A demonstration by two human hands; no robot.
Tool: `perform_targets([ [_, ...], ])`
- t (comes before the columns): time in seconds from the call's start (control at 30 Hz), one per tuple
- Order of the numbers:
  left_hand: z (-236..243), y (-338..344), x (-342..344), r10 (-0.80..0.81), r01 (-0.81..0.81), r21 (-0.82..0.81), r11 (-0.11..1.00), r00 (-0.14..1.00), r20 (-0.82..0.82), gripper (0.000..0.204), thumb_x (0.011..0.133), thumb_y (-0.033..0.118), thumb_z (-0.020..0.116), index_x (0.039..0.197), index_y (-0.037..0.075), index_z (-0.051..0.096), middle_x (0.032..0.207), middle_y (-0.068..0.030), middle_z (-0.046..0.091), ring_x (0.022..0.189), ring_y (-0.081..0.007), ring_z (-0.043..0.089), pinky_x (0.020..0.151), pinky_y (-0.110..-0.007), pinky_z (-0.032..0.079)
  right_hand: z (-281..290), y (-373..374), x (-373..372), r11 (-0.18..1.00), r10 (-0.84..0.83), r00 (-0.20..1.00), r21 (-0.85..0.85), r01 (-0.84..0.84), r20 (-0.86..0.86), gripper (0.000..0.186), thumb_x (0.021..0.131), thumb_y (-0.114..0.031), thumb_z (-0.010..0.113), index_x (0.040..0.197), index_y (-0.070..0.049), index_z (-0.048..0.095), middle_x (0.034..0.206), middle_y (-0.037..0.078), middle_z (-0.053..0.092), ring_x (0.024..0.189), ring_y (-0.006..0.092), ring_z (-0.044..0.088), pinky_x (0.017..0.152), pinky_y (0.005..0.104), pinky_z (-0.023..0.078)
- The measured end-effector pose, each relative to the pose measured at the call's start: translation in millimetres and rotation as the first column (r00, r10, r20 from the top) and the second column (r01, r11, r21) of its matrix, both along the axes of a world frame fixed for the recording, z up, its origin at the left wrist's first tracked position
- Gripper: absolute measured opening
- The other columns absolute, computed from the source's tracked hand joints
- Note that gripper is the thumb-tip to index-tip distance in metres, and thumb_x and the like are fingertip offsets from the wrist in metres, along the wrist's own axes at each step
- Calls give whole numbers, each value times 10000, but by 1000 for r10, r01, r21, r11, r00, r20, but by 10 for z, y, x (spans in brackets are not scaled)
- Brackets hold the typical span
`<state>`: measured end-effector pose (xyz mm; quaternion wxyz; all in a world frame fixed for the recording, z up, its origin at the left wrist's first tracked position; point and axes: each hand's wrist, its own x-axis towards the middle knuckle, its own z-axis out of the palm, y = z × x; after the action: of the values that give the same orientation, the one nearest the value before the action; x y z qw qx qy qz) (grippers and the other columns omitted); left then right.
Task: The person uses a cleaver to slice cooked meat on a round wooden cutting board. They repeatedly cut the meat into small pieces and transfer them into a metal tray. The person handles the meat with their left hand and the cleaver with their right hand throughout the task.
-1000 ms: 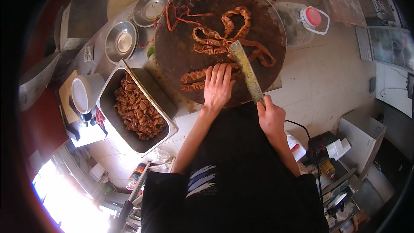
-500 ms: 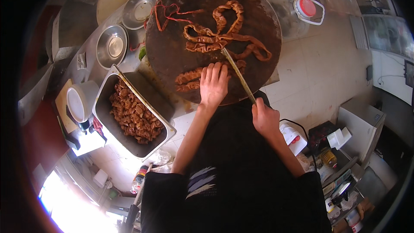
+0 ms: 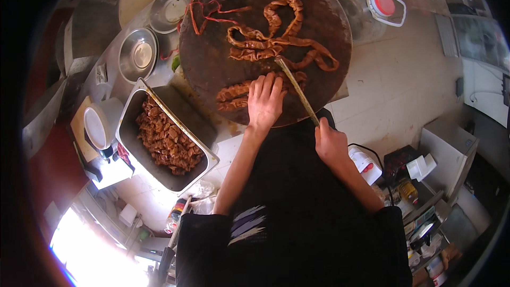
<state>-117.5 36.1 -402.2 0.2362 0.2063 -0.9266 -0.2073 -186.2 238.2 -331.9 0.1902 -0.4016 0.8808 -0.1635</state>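
Observation:
A dark round chopping board (image 3: 207, 69) bears long, crinkled brown strips of meat (image 3: 287, 42) and thin red strings (image 3: 212, 13). My left hand (image 3: 264, 101) presses down on the nearer strips (image 3: 230, 94), fingers together and curled over them. In my right hand (image 3: 330, 143), at the board's near edge, is the handle of a cleaver (image 3: 297, 87), whose long blade is seen edge-on among the strips, beside my left fingertips. Whether the blade touches the meat underneath, I cannot tell.
A steel pan (image 3: 121, 122) of chopped brown meat stands left of the board, near a lidded white tub (image 3: 97, 125). Two steel bowls (image 3: 129, 50) are at upper left. A large plastic jug (image 3: 366, 21) with red cap is right of the board; a metal cabinet (image 3: 435, 143) is lower right.
The cleaver has turned from showing its broad face to standing edge-on, its tip slightly lower. My left hand stays on the strips, shifted only slightly.

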Motion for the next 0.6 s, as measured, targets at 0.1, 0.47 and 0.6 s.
perform_targets([
  [0.1, -30, 9, 7, 0, -1, -12, 1000, 1000, -26, 494, 696, 95, 788, 1157, 48, 618, 1234, -117, 609, 1132, -332, 549, 967, -465, 449, 36, 125, -44, 1000, 21, 999, 6, -21, 43, 124, 938, -106, 572, 984, -32, 484, 647, 164, 613, 545, 387, 615, 465, 475, 473],
  [0.47, -29, 28, -8, 11, -11, 1, 1000, 999, -47, 494, 700, 76, 792, 1159, 43, 615, 1218, -112, 618, 1118, -326, 550, 952, -462, 454, -95, -81, -86, 998, 52, 999, 30, -52, 1, 156, 924, -104, 586, 1031, -39, 494, 614, 163, 615, 536, 392, 612, 464, 473, 472],
  [0.6, 30, 16, 32, -6, 6, 37, 999, 1000, 3, 534, 709, 78, 789, 1205, 32, 597, 1275, -129, 584, 1169, -347, 532, 988, -483, 443, -127, -67, -112, 999, 52, 998, 3, -52, -21, 185, 916, -118, 608, 1047, -42, 503, 600, 157, 608, 520, 384, 608, 454, 468, 464],
])
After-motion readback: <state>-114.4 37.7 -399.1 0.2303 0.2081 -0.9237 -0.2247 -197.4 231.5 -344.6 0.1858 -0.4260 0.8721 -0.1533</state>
